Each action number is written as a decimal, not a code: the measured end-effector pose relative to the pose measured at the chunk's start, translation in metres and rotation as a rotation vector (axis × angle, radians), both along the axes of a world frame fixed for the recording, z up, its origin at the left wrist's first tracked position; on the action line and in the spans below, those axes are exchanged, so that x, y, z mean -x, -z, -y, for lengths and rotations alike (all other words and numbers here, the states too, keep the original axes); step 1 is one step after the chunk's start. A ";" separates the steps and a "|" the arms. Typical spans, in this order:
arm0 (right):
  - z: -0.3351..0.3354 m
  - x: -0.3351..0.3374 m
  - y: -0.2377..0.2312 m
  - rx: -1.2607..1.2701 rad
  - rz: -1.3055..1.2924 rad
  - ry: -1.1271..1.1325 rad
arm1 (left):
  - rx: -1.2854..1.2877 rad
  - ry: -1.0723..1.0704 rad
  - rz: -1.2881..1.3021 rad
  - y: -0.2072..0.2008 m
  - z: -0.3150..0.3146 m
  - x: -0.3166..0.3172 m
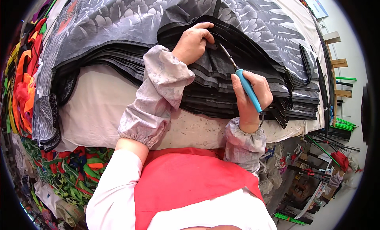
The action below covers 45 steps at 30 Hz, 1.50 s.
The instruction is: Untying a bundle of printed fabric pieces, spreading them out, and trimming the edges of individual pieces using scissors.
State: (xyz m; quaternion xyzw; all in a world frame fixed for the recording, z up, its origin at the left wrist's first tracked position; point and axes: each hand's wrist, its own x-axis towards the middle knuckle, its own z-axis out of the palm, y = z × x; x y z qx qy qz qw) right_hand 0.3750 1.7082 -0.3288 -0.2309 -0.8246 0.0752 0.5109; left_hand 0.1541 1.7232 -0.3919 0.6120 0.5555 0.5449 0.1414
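A thick stack of dark grey fabric layers (221,81), its top ones printed with pale leaf shapes, lies across the table. My left hand (194,43) is closed on the lifted edge of some black layers, thumb and fingers pinching the cloth. In my right hand (253,91) is a soldering iron (247,89) with a blue handle, a thin metal shaft and a cord at its rear end. Its shaft slants up and left toward the cloth by my left fingertips. Whether the tip touches the fabric I cannot tell, as it merges with the dark folds.
The table (194,131) has a pale cloth cover and a worn front edge. Colourful fabric strips (23,87) heap at the left, with green and red scraps (75,170) below. Wooden pegs (339,63), green rods (345,124) and black rods stand at the right.
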 end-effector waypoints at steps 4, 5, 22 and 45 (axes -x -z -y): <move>0.004 -0.005 -0.007 -0.104 0.030 -0.037 | -0.011 -0.004 -0.020 0.002 0.001 0.002; 0.006 -0.009 -0.009 -0.155 0.041 -0.057 | -0.015 -0.007 -0.037 0.003 0.002 0.003; 0.042 -0.066 -0.019 0.426 -0.461 0.127 | 0.042 0.002 -0.622 -0.029 0.062 -0.035; 0.032 -0.040 -0.021 0.639 -0.349 0.079 | -0.081 0.174 -0.008 0.001 0.067 -0.018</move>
